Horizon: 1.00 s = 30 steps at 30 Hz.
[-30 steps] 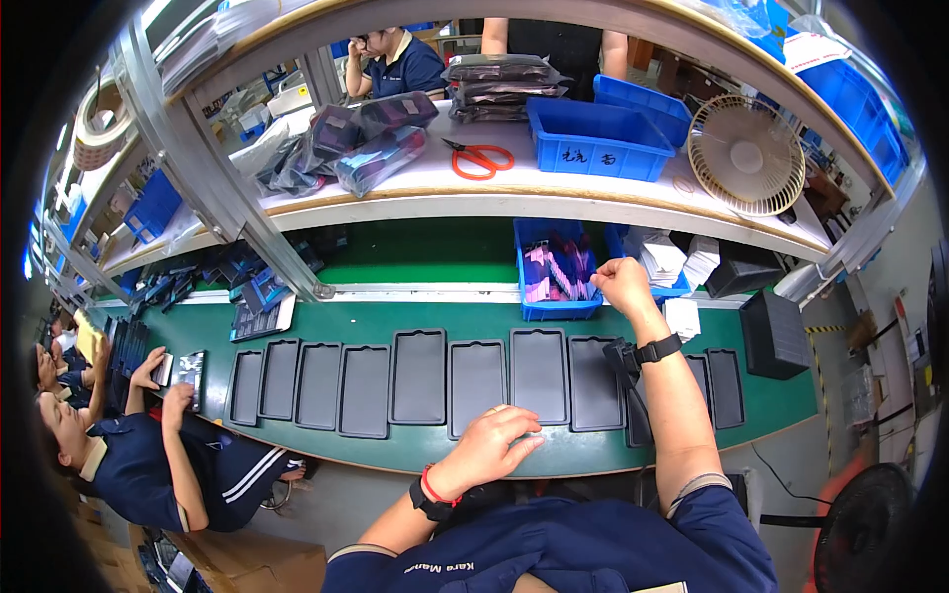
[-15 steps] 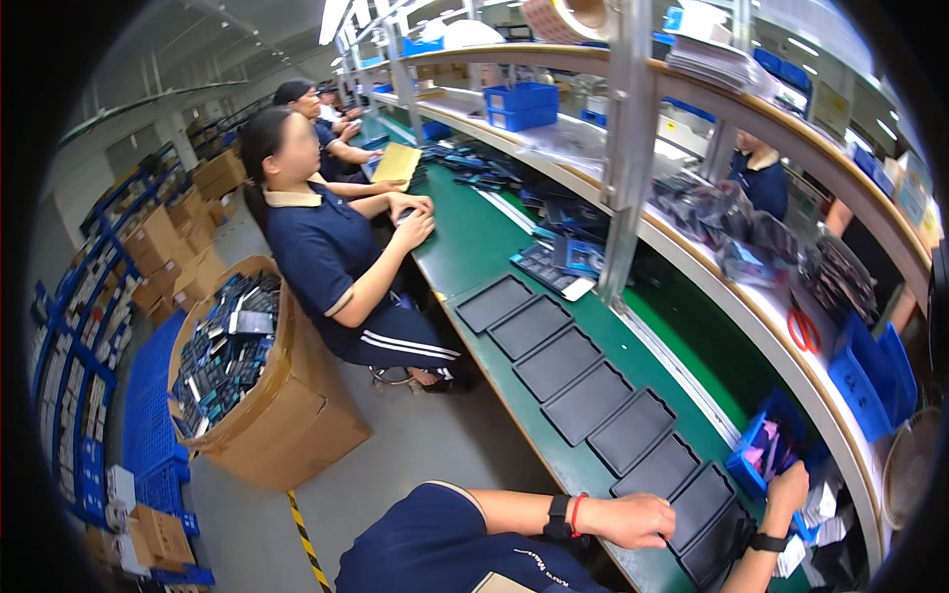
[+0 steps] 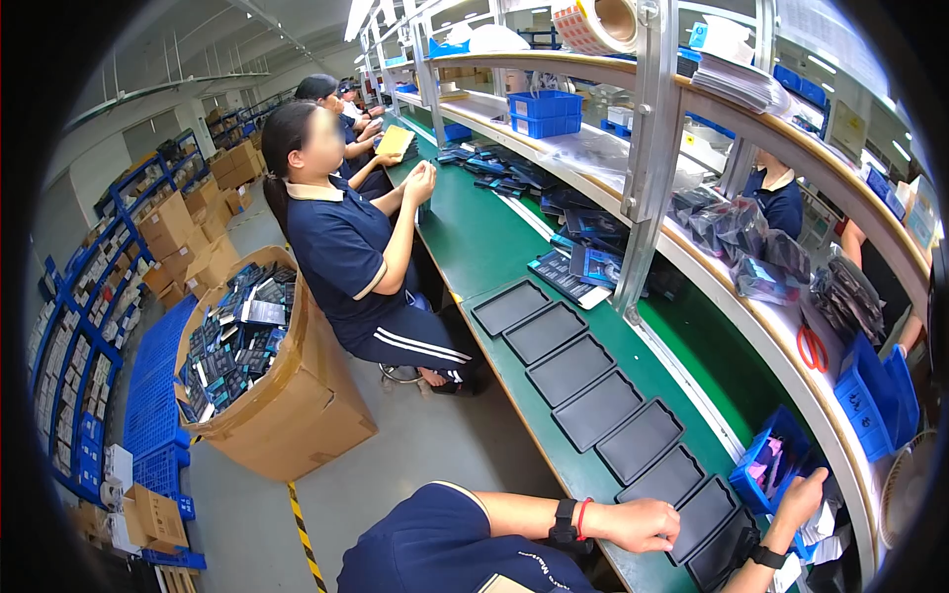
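Along the green bench's front runs a row of several shallow black plastic trays (image 3: 591, 408). My left hand (image 3: 645, 524), palm down with fingers curled, is at the front edge of the nearer trays; whatever its fingertips pinch, if anything, is hidden. Beyond the row's near end, my right hand (image 3: 799, 499) is closed beside a small blue bin (image 3: 753, 484) that holds pink and dark pieces. What its fingers grip cannot be made out. The nearest black tray (image 3: 727, 550) lies between my two hands, partly covered by my right wrist.
Dark flat packages (image 3: 598, 265) are piled farther along the bench, below a shelf with bagged dark items, red-handled scissors (image 3: 812, 349) and blue bins. At left stands a big carton (image 3: 306, 420) full of packages. A co-worker (image 3: 336, 227) sits beyond it at the bench.
The whole view has shifted slightly, moving the bench and trays rightward in the picture. The co-worker's hands have risen off the bench. My hands stay in nearly the same places.
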Motion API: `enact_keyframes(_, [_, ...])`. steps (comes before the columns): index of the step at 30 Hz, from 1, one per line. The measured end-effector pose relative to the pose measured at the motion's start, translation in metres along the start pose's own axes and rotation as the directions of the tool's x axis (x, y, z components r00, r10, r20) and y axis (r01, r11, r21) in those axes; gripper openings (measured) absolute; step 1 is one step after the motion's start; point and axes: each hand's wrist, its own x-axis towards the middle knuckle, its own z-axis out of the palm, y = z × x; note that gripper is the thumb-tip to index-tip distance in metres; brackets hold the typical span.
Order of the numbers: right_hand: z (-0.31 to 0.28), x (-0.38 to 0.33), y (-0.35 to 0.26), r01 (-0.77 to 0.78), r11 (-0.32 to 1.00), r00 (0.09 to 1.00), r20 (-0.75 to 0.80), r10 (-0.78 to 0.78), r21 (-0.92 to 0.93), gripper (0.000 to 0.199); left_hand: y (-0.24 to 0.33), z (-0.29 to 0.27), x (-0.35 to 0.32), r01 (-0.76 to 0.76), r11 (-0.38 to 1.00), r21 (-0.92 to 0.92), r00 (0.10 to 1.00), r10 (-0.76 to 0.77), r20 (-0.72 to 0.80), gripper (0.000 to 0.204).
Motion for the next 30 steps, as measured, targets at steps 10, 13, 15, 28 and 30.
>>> enact_keyframes(10, [-0.107,-0.103,-0.082,0.373,0.895,0.927,-0.134,-0.350,0.245,0.023,0.010,0.004,0.047,0.228,0.171,-0.959,0.933,-0.321,0.164,0.053])
enact_keyframes(13, [-0.118,-0.131,-0.130,0.562,0.772,0.825,-0.135,-0.549,0.299,0.021,0.002,-0.004,0.046,0.042,-0.178,-0.983,0.983,-0.171,0.073,0.042])
enact_keyframes(15, [-0.118,-0.133,-0.149,0.735,0.594,0.666,-0.187,-0.722,0.326,0.024,-0.003,-0.019,0.034,-0.088,-0.170,-0.982,0.940,-0.341,-0.025,0.032])
enact_keyframes(28, [-0.073,-0.087,-0.366,0.119,0.408,0.479,0.308,-0.822,0.905,0.050,-0.019,-0.160,-0.109,-0.001,0.581,-0.814,0.536,-0.687,-0.492,0.026])
enact_keyframes(30, [-0.062,-0.095,-0.391,0.041,0.420,0.441,0.361,-0.822,0.907,0.038,-0.030,-0.174,-0.126,-0.009,0.622,-0.783,0.500,-0.675,-0.542,0.028])
